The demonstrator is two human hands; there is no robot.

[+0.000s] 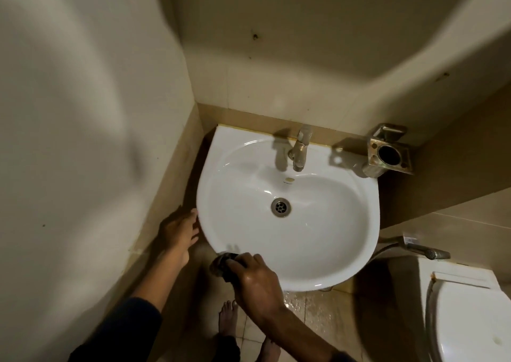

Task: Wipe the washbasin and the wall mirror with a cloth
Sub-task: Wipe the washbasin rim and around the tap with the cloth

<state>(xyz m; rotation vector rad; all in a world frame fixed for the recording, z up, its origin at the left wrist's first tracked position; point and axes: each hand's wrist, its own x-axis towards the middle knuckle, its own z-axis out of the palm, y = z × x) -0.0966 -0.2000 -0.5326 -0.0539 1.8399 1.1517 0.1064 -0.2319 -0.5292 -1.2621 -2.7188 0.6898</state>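
Cloth [221,262] sits bunched in our right hand [255,281], fingers clamped on it, pressed to the washbasin [326,251] front rim to wipe there; our left hand [179,229], fingers apart, steadies the rim's side.

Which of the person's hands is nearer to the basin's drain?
Right. The right hand presses a dark cloth on the front rim below the drain; the left hand rests outside the basin's left edge.
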